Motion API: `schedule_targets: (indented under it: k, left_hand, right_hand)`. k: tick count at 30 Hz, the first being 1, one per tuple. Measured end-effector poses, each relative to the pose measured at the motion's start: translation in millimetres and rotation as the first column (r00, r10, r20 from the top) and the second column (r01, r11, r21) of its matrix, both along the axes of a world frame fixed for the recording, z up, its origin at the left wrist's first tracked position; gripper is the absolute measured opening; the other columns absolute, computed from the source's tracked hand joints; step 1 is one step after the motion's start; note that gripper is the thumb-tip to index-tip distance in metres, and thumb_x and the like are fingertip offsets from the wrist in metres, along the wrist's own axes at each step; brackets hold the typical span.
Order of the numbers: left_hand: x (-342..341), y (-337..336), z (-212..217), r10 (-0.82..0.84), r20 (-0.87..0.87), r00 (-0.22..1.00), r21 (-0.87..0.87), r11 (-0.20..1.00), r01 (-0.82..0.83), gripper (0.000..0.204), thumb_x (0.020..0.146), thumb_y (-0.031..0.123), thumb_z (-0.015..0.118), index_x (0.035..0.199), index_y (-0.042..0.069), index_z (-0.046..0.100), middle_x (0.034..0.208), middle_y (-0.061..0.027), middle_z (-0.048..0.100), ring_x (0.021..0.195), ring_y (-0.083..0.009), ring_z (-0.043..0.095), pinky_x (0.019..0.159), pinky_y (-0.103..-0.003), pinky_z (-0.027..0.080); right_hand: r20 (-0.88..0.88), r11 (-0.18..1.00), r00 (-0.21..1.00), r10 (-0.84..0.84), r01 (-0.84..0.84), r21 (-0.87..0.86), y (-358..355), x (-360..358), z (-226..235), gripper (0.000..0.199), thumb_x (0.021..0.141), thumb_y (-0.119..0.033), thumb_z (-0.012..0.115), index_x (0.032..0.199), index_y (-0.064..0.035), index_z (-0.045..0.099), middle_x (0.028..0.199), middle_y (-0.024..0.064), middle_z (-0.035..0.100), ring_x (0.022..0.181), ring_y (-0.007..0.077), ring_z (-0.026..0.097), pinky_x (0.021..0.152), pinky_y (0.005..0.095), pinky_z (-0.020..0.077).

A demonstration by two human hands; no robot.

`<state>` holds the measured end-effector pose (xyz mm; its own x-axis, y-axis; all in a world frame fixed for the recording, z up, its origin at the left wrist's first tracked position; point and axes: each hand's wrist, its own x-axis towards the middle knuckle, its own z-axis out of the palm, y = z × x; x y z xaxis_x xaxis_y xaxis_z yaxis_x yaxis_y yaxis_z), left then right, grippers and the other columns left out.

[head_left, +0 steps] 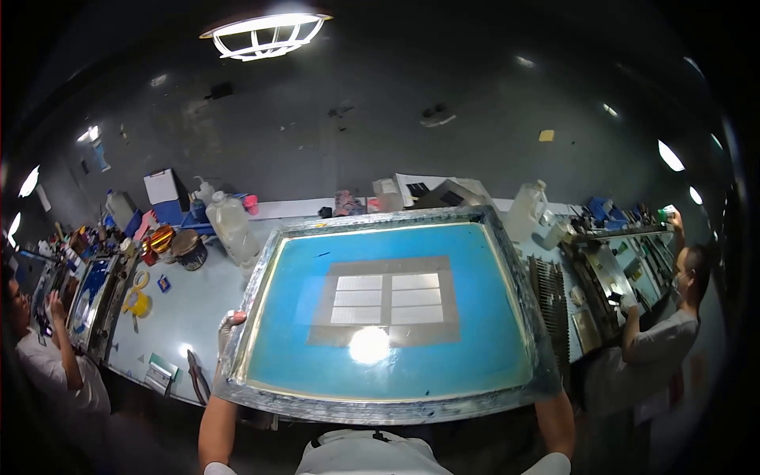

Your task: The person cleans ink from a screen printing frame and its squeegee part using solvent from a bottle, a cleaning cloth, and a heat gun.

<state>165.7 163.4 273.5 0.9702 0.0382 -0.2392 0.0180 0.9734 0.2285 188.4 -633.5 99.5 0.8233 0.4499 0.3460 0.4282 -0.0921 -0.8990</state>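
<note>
A large screen printing frame (277, 402) with a grey metal rim is held up in front of my body, tilted. Its blue mesh (301, 368) bears a pale rectangular stencil (386, 297) split into small panels, and a lamp's glare shines on it. My left hand (231, 323), with a whitish covering on it, is closed round the frame's left side; part of it is behind the rim. On the right, my forearm (556, 423) reaches up to the frame's lower right corner, which hides my right hand and its fingers.
On the workbench (186, 305) stand translucent jugs (231, 229), a tin (188, 249), yellow tape rolls (137, 302) and a squeegee-like blade (161, 374). A ridged dark rack (549, 297) lies right of the frame. Co-workers (665, 340) are at both sides. A caged lamp (267, 36) hangs above.
</note>
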Motion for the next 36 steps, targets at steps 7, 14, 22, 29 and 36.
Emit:
schedule_targets:
  k: [7, 14, 22, 29, 36]
  left_hand:
    - [47, -11, 6, -0.182, -0.040, 0.982, 0.093, 0.978, 0.185, 0.054, 0.090, 0.026, 0.060, 0.129, -0.012, 0.058, 0.108, -0.0296, 0.072, 0.082, -0.0382, 0.076, 0.074, -0.047, 0.066]
    - [51, -60, -20, 0.117, 0.314, 0.942, 0.376, 0.896, -0.237, 0.064, 0.105, 0.055, 0.044, 0.146, 0.006, 0.048, 0.143, -0.0136, 0.056, 0.128, -0.0259, 0.057, 0.105, -0.040, 0.051]
    - [57, -99, 6, 0.008, 0.191, 0.982, 0.507, 0.856, -0.105, 0.074, 0.099, 0.067, 0.047, 0.146, 0.010, 0.049, 0.139, -0.0085, 0.058, 0.125, -0.0222, 0.057, 0.108, -0.038, 0.046]
    - [115, -75, -18, -0.162, -0.133, 0.978, 0.463, 0.862, 0.206, 0.052, 0.094, 0.049, 0.063, 0.126, 0.007, 0.065, 0.112, -0.0086, 0.072, 0.094, -0.0215, 0.069, 0.086, -0.036, 0.057]
    - [166, -51, -51, -0.160, -0.170, 0.972, 0.465, 0.857, 0.223, 0.051, 0.092, 0.044, 0.059, 0.123, 0.003, 0.065, 0.105, -0.0142, 0.073, 0.084, -0.0256, 0.070, 0.078, -0.039, 0.059]
  right_hand:
    - [-0.358, 0.913, 0.932, -0.055, 0.192, 0.361, 234, 181, 238, 0.053, 0.103, -0.056, 0.049, 0.125, -0.0102, 0.064, 0.102, 0.0042, 0.070, 0.088, 0.0128, 0.066, 0.073, 0.0293, 0.0543]
    - [-0.060, 0.910, 0.938, -0.340, 0.345, 0.231, 188, 149, 207, 0.046, 0.103, -0.046, 0.050, 0.118, -0.0059, 0.065, 0.102, 0.0063, 0.070, 0.082, 0.0164, 0.067, 0.071, 0.0316, 0.0561]
    - [-0.519, 0.689, 0.850, 0.087, 0.325, 0.648, 211, 72, 229, 0.051, 0.104, -0.042, 0.049, 0.138, -0.0050, 0.055, 0.132, 0.0096, 0.062, 0.118, 0.0225, 0.060, 0.099, 0.0383, 0.0499]
    - [-0.765, 0.820, 0.642, -0.052, 0.465, 0.334, 220, -12, 217, 0.086, 0.093, -0.077, 0.043, 0.143, -0.0074, 0.047, 0.105, 0.0121, 0.070, 0.054, 0.0259, 0.062, 0.037, 0.0349, 0.0450]
    - [-0.596, 0.937, 0.800, 0.068, 0.155, 0.314, 239, -20, 213, 0.088, 0.096, -0.073, 0.044, 0.148, -0.0026, 0.038, 0.111, 0.0201, 0.068, 0.059, 0.0328, 0.069, 0.035, 0.0362, 0.0424]
